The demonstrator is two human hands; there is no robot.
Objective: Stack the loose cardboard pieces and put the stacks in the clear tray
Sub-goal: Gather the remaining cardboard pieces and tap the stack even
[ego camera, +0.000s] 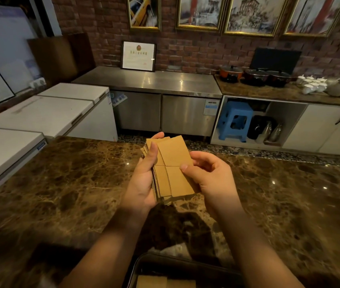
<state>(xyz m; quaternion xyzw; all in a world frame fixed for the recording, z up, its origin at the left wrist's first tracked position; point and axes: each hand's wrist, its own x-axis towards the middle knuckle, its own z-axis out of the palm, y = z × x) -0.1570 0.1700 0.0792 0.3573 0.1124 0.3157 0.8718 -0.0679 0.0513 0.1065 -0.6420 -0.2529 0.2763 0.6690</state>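
Marble counter (61, 183) beneath brick wall (196, 50), steel cabinet (154, 100).

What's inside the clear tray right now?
Flat cardboard pieces lie in the clear tray, near its visible rim. The frame edge and both forearms hide the rest, so the amount is unknown.

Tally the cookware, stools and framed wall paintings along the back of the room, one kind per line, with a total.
Lidded pots: 3
Blue stool: 1
Gold-framed paintings, counting the one cut off at the right edge: 5
Total: 9
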